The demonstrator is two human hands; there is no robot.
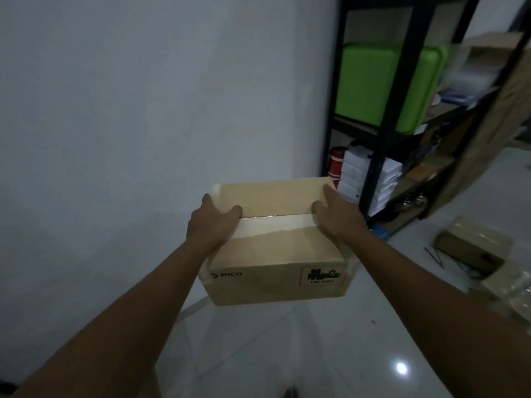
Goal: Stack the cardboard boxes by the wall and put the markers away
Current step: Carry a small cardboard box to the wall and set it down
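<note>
A taped cardboard box printed "PICO", with a warning label on its near side, is in front of me close to the white wall. My left hand grips its left edge with the thumb on top. My right hand grips the right edge the same way. I cannot tell if the box touches the floor. Two more cardboard boxes, one and another, lie on the floor at the right. Beside them lie thin blue sticks, too small to tell if they are markers.
A black metal shelf rack stands right of the box against the wall. It holds a green container, stacked white boxes and a red item. Glossy white floor tiles stretch toward me.
</note>
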